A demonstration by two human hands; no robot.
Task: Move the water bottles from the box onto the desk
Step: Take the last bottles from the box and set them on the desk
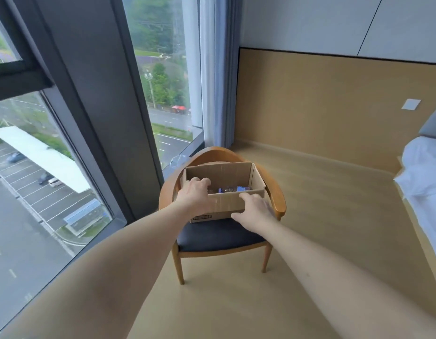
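An open cardboard box (224, 176) rests on the dark seat of a wooden armchair (278, 200). Inside it, water bottles (232, 189) with blue labels lie low at the bottom, mostly hidden by the box's near wall. My left hand (195, 193) reaches over the box's near left corner, fingers curled down into the box; whether they touch a bottle is hidden. My right hand (254, 211) lies against the outside of the near wall at the right corner, fingers spread on the cardboard. No desk is in view.
Tall windows (168, 94) with a dark frame and a pale curtain (219, 69) stand behind and left of the chair. A bed with white bedding (422, 177) juts in at the right edge. Wooden floor (334, 216) stretches between chair and bed.
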